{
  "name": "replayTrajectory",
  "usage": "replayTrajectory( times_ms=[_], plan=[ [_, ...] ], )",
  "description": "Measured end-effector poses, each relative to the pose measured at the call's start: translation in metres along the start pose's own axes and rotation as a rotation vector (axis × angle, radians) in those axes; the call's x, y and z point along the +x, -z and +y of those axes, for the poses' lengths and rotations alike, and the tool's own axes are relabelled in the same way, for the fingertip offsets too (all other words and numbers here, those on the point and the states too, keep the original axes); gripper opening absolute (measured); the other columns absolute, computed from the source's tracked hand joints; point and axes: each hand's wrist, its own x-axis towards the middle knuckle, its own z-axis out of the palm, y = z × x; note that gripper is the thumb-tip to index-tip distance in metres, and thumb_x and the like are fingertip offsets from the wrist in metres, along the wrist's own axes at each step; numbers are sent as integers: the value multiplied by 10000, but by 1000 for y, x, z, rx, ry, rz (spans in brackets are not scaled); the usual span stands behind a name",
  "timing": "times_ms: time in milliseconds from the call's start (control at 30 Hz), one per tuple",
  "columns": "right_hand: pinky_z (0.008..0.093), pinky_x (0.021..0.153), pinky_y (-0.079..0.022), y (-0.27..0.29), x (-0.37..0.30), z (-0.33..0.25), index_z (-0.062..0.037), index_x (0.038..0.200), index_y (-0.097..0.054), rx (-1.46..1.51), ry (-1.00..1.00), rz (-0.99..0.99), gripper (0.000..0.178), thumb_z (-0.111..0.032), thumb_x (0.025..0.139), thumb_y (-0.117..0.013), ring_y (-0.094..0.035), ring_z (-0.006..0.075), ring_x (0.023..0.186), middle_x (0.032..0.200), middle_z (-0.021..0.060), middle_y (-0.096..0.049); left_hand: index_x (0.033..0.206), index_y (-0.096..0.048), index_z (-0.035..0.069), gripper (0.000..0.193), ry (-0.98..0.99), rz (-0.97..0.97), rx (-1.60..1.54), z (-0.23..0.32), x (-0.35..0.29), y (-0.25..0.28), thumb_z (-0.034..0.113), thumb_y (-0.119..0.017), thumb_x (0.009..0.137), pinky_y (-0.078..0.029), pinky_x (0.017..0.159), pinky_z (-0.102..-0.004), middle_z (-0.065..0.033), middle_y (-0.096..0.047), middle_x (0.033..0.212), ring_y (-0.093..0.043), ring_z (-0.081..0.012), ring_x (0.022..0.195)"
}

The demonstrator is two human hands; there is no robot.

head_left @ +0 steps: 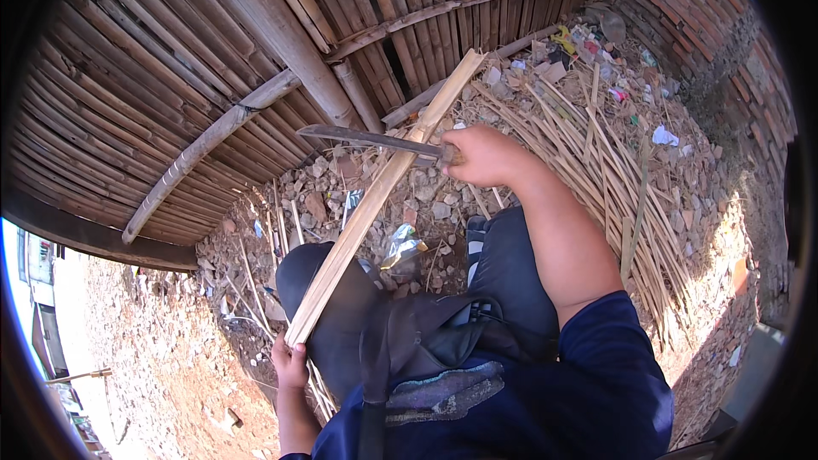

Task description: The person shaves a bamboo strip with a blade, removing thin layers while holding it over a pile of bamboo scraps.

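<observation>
One knife point(362, 137) crosses the upper part of a strip point(365, 220) slanting over the left leg point(345, 324); the right hand point(484, 156) grips the knife's handle point(452, 155), the left hand point(290, 365) clasps the strip's lower end.

The ground point(183, 366) is spreading from lower left to upper right. Stones point(317, 205) and a crumpled foil wrapper point(403, 247) are lying near the centre, thin strips point(615, 181) are resting at centre right, and litter point(665, 136) is lying at upper right.
</observation>
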Motion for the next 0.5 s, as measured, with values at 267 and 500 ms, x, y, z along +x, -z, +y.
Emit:
replayTrajectory(
  times_ms=[267, 500],
  plan=[
    [473, 827, -508, -7, 7, 15, -64, 1092, -644, 21, 60, 54, 370, -266, 793, -724, -646, 376, 963, 981, 201, -674, 1072, -601, -61, 713, -161, 90, 75, 19, 0, -17, 604, -675, 825, -454, 752, -289, -78, -650, 916, -578, -136, 844],
    [448, 818, -512, -7, 8, 8, -42, 1144, -624, -6, 2, 109, 436, -270, 791, -737, -652, 386, 946, 962, 213, -678, 1000, -583, -59, 705, -251, 225, 249, 9, 0, -19, 618, -663, 819, -456, 691, -316, -99, -631, 819, -570, -162, 759]
  ],
)
